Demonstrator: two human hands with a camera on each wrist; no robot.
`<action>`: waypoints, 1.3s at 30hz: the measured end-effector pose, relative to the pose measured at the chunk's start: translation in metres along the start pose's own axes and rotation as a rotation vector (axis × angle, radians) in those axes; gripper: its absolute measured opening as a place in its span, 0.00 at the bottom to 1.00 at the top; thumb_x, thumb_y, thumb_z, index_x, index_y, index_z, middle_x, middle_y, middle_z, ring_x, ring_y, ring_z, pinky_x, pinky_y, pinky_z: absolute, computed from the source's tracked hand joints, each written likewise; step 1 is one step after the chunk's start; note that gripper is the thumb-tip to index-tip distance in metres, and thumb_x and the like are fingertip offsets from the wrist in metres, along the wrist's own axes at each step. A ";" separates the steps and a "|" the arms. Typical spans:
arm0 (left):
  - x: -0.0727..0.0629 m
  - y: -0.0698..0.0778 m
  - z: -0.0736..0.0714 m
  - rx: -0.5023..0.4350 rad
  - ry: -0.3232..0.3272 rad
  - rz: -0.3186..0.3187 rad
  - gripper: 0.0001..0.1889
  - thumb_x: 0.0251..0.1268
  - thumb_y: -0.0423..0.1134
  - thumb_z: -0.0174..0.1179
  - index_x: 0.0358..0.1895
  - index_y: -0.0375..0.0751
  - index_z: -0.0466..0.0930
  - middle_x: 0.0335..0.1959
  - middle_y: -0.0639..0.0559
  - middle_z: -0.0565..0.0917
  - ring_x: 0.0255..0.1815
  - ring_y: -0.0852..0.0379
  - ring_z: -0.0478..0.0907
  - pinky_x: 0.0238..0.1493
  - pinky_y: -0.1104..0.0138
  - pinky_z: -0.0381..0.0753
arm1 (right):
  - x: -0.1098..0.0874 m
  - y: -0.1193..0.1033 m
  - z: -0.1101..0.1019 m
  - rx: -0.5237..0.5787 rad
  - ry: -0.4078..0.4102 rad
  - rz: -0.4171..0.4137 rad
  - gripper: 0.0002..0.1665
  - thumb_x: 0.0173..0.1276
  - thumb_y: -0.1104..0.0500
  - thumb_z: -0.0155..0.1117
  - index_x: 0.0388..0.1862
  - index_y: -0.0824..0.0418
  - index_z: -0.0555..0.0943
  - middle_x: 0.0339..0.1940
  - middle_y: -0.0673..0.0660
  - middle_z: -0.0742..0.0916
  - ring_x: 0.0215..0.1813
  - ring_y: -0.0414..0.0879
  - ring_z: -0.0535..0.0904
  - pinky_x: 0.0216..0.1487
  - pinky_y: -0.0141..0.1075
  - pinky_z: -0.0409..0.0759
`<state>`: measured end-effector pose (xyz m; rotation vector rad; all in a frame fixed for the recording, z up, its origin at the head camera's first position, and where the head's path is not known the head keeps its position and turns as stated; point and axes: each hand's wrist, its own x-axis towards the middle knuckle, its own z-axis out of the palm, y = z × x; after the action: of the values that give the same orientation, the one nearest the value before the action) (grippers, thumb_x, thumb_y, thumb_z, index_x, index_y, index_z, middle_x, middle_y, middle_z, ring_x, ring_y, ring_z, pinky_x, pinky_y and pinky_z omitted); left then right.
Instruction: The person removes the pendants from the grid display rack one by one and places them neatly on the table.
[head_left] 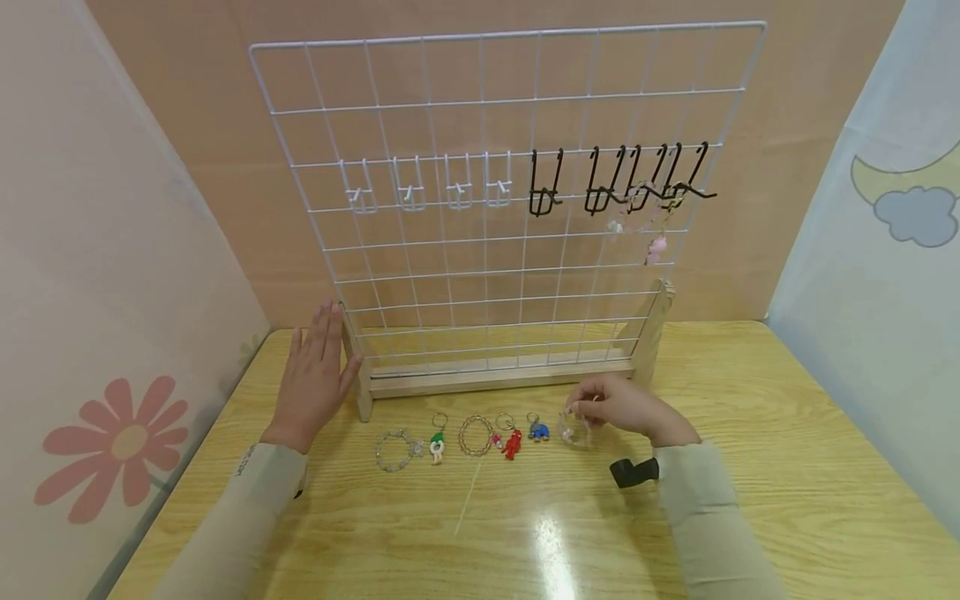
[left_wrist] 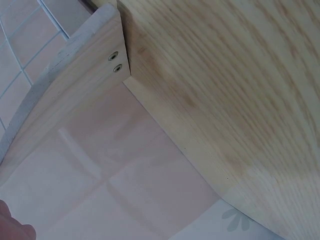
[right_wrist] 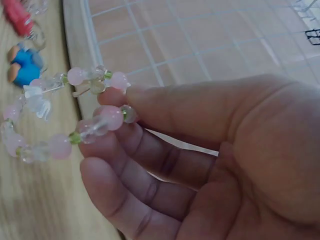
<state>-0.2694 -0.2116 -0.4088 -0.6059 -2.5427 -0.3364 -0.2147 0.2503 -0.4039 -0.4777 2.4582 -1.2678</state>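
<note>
My right hand (head_left: 628, 408) pinches a beaded bracelet (right_wrist: 60, 146) between thumb and fingers, just above the table's right-middle part. Pink, clear and small green beads make it up, with a whitish charm (right_wrist: 39, 102) on the ring. Over at the left, my left hand (head_left: 313, 379) rests with straight fingers against the wooden side post (head_left: 354, 354) of a white wire grid rack (head_left: 483, 271). Only fingertips of that hand enter the left wrist view. Nearest the held bracelet lies a blue elephant keychain (head_left: 538, 431), then a red figure keychain (head_left: 512, 445).
Further left lie a gold-toned bead bracelet (head_left: 462, 442), a green-and-white keychain (head_left: 437, 450) and a clear bead bracelet (head_left: 380, 454). White hooks (head_left: 409, 193) and black hooks (head_left: 542, 200) hang on the grid. A pink keychain (head_left: 656, 248) and a pale bracelet (head_left: 617, 226) hang at the right.
</note>
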 end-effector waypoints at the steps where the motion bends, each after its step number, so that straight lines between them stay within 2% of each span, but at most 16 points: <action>1: 0.000 0.000 0.000 0.003 0.000 0.000 0.45 0.79 0.44 0.55 0.82 0.36 0.33 0.84 0.38 0.40 0.83 0.41 0.39 0.78 0.40 0.41 | 0.001 0.002 0.001 0.002 -0.003 -0.003 0.11 0.78 0.64 0.57 0.44 0.69 0.85 0.27 0.56 0.83 0.30 0.46 0.79 0.36 0.41 0.85; 7: 0.001 0.001 -0.001 0.020 0.005 -0.001 0.45 0.77 0.44 0.56 0.82 0.35 0.34 0.83 0.35 0.44 0.83 0.41 0.41 0.75 0.36 0.48 | 0.004 0.013 0.003 -0.017 -0.001 -0.030 0.11 0.77 0.67 0.56 0.43 0.71 0.85 0.24 0.57 0.83 0.27 0.45 0.77 0.30 0.37 0.81; 14: 0.000 0.002 -0.002 -0.002 0.009 -0.001 0.45 0.78 0.43 0.56 0.82 0.35 0.34 0.83 0.35 0.44 0.83 0.41 0.39 0.78 0.39 0.41 | 0.009 0.021 0.006 -0.053 0.041 -0.014 0.09 0.75 0.64 0.61 0.41 0.68 0.86 0.22 0.57 0.82 0.25 0.44 0.74 0.28 0.35 0.77; 21: 0.000 0.002 -0.002 0.006 0.009 0.001 0.44 0.79 0.45 0.54 0.82 0.35 0.34 0.83 0.36 0.43 0.83 0.41 0.40 0.78 0.39 0.42 | 0.009 0.018 0.011 -0.090 0.087 -0.028 0.08 0.74 0.65 0.62 0.41 0.70 0.86 0.23 0.57 0.82 0.26 0.45 0.75 0.27 0.34 0.75; 24: 0.001 0.003 -0.002 0.010 0.008 -0.001 0.43 0.80 0.46 0.53 0.82 0.35 0.34 0.83 0.37 0.42 0.83 0.40 0.41 0.77 0.38 0.44 | 0.009 0.018 0.010 -0.159 0.137 -0.025 0.07 0.73 0.65 0.62 0.41 0.67 0.86 0.28 0.56 0.85 0.29 0.44 0.76 0.30 0.34 0.75; 29: 0.001 0.002 -0.001 0.014 0.008 -0.002 0.44 0.79 0.45 0.53 0.82 0.35 0.34 0.84 0.38 0.41 0.83 0.38 0.42 0.76 0.37 0.46 | 0.008 0.016 0.010 -0.250 0.219 -0.002 0.10 0.74 0.66 0.58 0.46 0.66 0.85 0.40 0.57 0.86 0.39 0.47 0.78 0.41 0.41 0.78; 33: 0.001 0.002 -0.001 0.010 0.008 -0.005 0.43 0.80 0.46 0.53 0.82 0.36 0.34 0.84 0.38 0.41 0.83 0.38 0.43 0.76 0.37 0.46 | 0.008 0.013 0.008 -0.263 0.251 -0.008 0.09 0.76 0.65 0.58 0.48 0.66 0.84 0.42 0.57 0.85 0.42 0.49 0.79 0.45 0.45 0.79; 39: 0.000 0.000 0.001 0.006 0.005 -0.007 0.44 0.80 0.46 0.53 0.82 0.36 0.33 0.84 0.40 0.40 0.82 0.37 0.43 0.77 0.38 0.44 | 0.006 0.004 0.006 -0.256 0.339 -0.070 0.09 0.77 0.64 0.59 0.47 0.66 0.84 0.44 0.60 0.87 0.44 0.50 0.81 0.46 0.47 0.80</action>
<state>-0.2700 -0.2111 -0.4098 -0.5940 -2.5409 -0.3322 -0.2180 0.2457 -0.4111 -0.4458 2.9339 -1.1438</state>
